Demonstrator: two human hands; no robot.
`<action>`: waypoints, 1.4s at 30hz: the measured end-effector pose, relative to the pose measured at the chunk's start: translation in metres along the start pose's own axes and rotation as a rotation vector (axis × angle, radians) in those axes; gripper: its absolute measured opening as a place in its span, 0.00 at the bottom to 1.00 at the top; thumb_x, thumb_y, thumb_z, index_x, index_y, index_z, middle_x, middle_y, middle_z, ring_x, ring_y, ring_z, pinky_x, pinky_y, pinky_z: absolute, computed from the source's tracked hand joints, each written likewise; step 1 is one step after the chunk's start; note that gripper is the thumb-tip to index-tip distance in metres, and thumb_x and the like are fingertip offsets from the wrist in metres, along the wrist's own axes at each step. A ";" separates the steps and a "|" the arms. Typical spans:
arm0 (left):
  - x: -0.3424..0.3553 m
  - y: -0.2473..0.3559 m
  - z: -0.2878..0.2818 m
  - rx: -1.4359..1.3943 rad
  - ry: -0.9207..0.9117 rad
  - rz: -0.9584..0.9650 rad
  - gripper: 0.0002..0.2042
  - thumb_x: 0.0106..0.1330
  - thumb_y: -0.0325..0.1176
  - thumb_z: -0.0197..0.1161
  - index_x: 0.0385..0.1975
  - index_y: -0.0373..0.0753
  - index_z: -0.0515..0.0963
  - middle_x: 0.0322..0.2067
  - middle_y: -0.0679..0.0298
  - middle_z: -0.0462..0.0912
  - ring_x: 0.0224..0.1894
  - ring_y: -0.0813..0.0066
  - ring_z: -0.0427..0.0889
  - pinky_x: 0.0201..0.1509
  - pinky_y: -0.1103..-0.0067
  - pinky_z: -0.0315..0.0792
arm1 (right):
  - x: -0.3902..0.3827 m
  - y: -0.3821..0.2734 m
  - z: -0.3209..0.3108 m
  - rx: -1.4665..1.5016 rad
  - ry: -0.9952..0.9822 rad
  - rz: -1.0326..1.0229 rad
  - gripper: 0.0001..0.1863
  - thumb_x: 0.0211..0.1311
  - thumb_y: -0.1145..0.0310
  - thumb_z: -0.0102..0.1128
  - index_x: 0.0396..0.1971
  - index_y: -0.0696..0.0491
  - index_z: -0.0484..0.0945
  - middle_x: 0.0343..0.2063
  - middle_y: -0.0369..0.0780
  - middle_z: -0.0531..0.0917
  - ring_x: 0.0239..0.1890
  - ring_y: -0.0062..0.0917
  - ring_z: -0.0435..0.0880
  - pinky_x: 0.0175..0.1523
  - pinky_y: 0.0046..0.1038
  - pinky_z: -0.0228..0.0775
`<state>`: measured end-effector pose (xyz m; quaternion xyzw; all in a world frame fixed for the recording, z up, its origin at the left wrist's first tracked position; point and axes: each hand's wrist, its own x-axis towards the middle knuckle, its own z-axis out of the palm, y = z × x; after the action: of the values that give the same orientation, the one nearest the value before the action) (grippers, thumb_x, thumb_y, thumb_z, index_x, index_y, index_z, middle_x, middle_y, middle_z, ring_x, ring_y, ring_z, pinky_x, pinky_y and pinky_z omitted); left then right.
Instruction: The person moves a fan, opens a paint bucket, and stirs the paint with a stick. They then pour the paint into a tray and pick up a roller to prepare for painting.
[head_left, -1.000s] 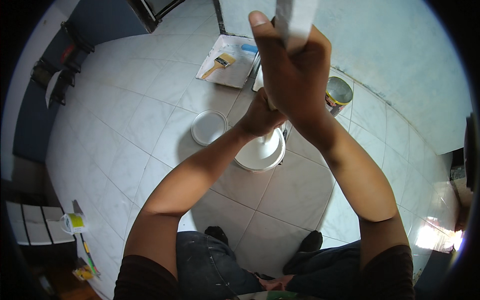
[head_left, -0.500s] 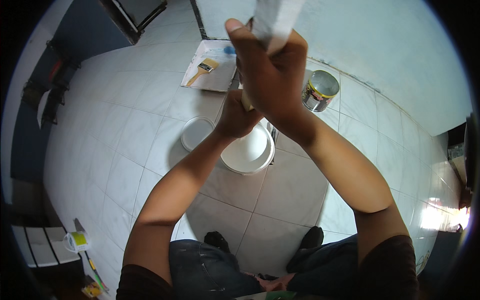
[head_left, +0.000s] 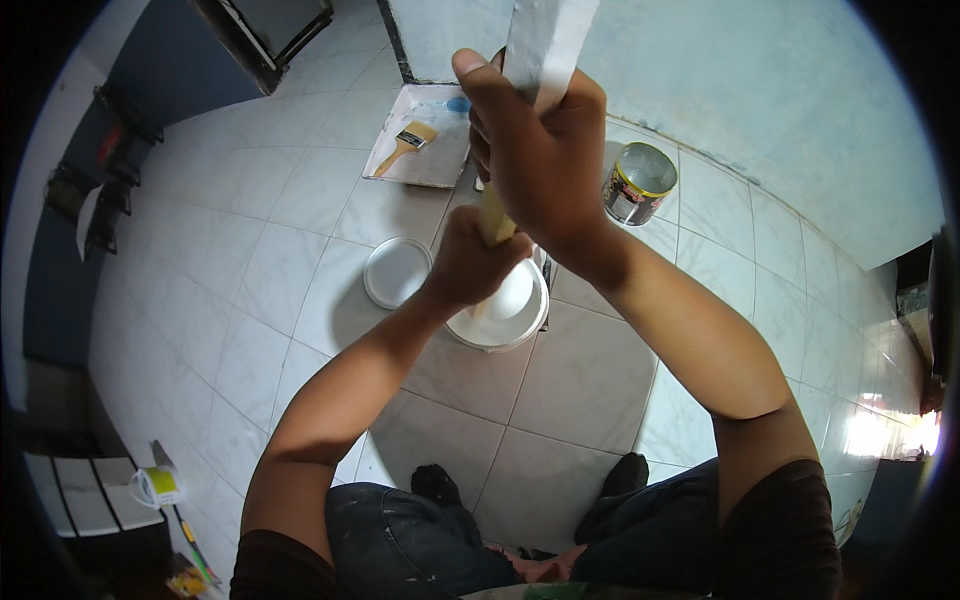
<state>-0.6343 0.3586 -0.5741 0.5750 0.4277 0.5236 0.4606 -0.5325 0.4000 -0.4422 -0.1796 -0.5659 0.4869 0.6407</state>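
Observation:
My right hand [head_left: 535,160] is closed high around a long wooden stick [head_left: 543,45], whitish at the top and pale yellow lower down. Below it, my left hand [head_left: 470,255] grips the same stick. The stick reaches down into a white bucket [head_left: 530,328] of white liquid, partly hidden behind my left hand. A round white lid [head_left: 397,270] lies left of the bucket. Beyond it, a paint tray [head_left: 382,160] holds a wooden-handled brush [head_left: 405,145] and something blue.
An open metal can [head_left: 637,195] stands at the right, near the pale wall [head_left: 750,90]. My feet are on the tiled floor [head_left: 270,260]. A small white container [head_left: 158,485] and long-handled items lie at the lower left. Dark objects [head_left: 105,205] line the left wall.
The view has shifted, moving the floor items leftward in the picture. My left hand has moved lower on the stick relative to my right hand, showing more of the yellow wood between them.

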 end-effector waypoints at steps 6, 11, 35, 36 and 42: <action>0.014 -0.008 0.001 0.287 0.276 0.449 0.11 0.62 0.31 0.72 0.39 0.31 0.82 0.31 0.61 0.88 0.37 0.73 0.86 0.39 0.72 0.78 | -0.009 -0.014 0.018 -0.258 -0.057 -0.156 0.09 0.66 0.68 0.65 0.30 0.58 0.78 0.16 0.39 0.81 0.19 0.24 0.82 0.28 0.30 0.73; 0.015 -0.030 0.026 0.185 0.305 0.387 0.15 0.64 0.35 0.71 0.43 0.31 0.81 0.32 0.60 0.87 0.38 0.68 0.85 0.40 0.69 0.79 | -0.006 -0.021 0.033 -0.473 -0.080 -0.118 0.08 0.66 0.69 0.65 0.32 0.58 0.80 0.17 0.43 0.82 0.21 0.31 0.85 0.30 0.35 0.75; 0.004 0.009 0.028 0.074 0.218 -0.104 0.10 0.61 0.30 0.65 0.21 0.31 0.78 0.17 0.62 0.81 0.24 0.79 0.82 0.28 0.72 0.72 | 0.015 -0.011 0.005 -0.172 -0.044 0.285 0.18 0.71 0.58 0.65 0.27 0.57 0.77 0.16 0.32 0.75 0.18 0.17 0.72 0.24 0.25 0.63; 0.005 0.012 0.025 0.188 0.220 -0.040 0.10 0.60 0.30 0.65 0.20 0.31 0.77 0.16 0.63 0.80 0.22 0.79 0.81 0.27 0.72 0.72 | 0.011 -0.011 0.005 -0.049 0.010 0.306 0.19 0.73 0.59 0.64 0.23 0.50 0.68 0.13 0.28 0.65 0.13 0.13 0.62 0.20 0.22 0.54; 0.023 0.006 0.003 0.268 0.109 0.297 0.10 0.60 0.30 0.67 0.21 0.31 0.78 0.18 0.59 0.84 0.24 0.79 0.83 0.27 0.72 0.73 | -0.002 -0.010 -0.001 -0.108 0.065 0.112 0.16 0.72 0.65 0.65 0.25 0.51 0.70 0.15 0.30 0.69 0.15 0.13 0.65 0.21 0.22 0.57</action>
<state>-0.6291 0.3798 -0.5640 0.6587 0.4285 0.5545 0.2740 -0.5276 0.3937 -0.4363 -0.2606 -0.5594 0.4846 0.6200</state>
